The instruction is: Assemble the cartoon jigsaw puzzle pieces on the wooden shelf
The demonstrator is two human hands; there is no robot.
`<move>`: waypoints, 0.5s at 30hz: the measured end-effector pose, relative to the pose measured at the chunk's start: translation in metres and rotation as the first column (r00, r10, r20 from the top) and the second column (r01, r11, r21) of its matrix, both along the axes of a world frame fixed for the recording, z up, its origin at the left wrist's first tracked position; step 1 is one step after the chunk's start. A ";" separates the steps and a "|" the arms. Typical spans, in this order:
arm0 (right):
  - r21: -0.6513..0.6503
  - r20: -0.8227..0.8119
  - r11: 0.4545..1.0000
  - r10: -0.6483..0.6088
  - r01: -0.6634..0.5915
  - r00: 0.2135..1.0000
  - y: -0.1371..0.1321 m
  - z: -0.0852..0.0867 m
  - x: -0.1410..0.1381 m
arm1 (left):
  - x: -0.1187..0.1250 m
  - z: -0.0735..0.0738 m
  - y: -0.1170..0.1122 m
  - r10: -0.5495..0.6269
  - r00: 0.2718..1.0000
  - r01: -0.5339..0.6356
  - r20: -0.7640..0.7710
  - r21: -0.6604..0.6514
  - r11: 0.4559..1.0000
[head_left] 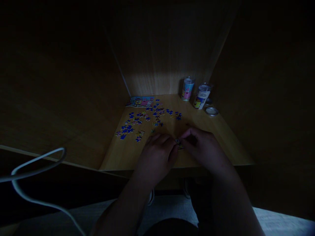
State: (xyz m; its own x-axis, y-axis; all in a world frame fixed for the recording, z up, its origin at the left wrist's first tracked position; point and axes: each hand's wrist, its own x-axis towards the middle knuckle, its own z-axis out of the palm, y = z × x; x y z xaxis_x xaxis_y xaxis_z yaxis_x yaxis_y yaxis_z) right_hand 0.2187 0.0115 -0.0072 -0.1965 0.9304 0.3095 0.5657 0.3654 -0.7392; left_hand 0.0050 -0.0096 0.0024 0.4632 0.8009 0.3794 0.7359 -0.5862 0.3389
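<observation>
My right hand [203, 146] is closed in a pinch at a few joined jigsaw puzzle pieces [179, 143] near the front of the wooden shelf [115, 160]. My left hand [159, 149] rests on the wood just left of those pieces, its fingers curled and close to them. What lies under the left fingers is hidden. Beyond the hands, many loose puzzle pieces [127, 128] with blue, yellow and pink parts spread over the left and middle. A small joined cluster [139, 135] lies left of my left hand.
A cartoon picture sheet [141, 101] lies at the back left. Two cartoon-printed canisters, one pink and blue [187, 89] and one white and yellow [201, 97], stand at the back right beside a round metal lid [212, 111]. Dark panels enclose the shelf; a white cable [39, 201] loops at lower left.
</observation>
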 end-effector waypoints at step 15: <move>0.005 -0.059 1.000 0.013 -0.013 0.998 0.002 -0.002 0.001 | -0.002 0.000 0.002 -0.053 0.996 0.053 0.068 -0.005 0.999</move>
